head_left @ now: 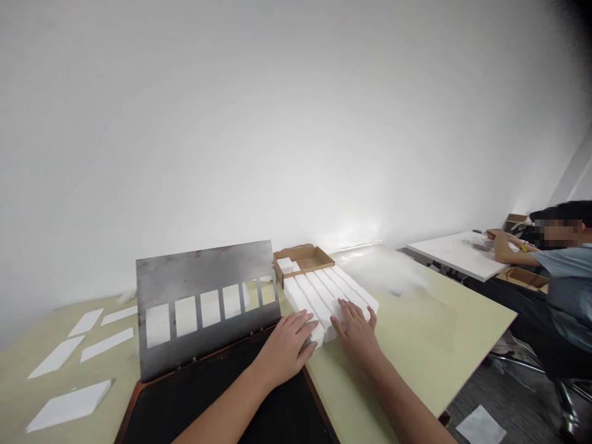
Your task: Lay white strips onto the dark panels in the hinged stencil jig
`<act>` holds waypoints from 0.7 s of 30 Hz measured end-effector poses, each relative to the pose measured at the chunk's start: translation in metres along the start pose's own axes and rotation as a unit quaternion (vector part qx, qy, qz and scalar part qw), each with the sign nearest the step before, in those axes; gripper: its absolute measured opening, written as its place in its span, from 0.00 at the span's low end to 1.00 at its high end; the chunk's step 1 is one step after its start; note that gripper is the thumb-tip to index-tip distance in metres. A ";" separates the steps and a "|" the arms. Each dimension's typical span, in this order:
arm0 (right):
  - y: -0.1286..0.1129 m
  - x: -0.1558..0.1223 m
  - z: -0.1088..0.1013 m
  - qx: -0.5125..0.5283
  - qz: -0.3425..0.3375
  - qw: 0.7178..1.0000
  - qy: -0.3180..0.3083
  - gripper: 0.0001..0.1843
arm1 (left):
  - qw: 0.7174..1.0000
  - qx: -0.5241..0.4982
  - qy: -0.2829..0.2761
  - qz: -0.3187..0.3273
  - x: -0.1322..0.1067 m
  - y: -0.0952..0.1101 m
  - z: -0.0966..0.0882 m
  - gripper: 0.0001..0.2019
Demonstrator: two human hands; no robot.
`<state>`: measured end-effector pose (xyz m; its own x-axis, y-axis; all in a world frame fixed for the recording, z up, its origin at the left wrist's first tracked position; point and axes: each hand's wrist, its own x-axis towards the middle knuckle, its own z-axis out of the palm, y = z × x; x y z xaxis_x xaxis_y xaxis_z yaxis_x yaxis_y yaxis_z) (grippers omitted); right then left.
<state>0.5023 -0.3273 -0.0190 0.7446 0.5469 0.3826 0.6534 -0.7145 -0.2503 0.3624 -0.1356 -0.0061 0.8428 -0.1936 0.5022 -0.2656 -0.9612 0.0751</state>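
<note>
A block of long white foam strips [329, 291] lies side by side on the pale green table [430, 333]. My left hand [287, 345] rests flat against the near left end of the strips, fingers stretched out. My right hand [355, 327] lies flat on top of their near end, fingers spread. Neither hand grips anything. Just behind the strips stands a shallow brown cardboard tray [305, 256] with small white pieces in it.
A raised grey metal stencil plate [206, 305] with several rectangular slots stands hinged over a black board [222, 407] at the left. White sheets [69, 404] lie on the far left of the table. Another person [562, 271] works at a white table on the right.
</note>
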 end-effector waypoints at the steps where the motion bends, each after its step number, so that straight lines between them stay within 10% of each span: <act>1: 0.001 0.001 -0.001 -0.001 0.002 1.000 0.001 0.32 | 1.000 0.000 -0.001 0.000 0.000 0.000 0.000 0.20; 21: 0.018 0.013 0.000 -0.010 0.090 0.996 0.002 0.35 | 1.000 -0.010 -0.006 0.005 0.000 0.000 -0.001 0.20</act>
<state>0.5234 -0.3330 -0.0189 0.8485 0.4085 0.3364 0.5074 -0.8087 -0.2977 0.3615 -0.1356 -0.0049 0.8457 -0.2053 0.4925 -0.2827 -0.9552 0.0873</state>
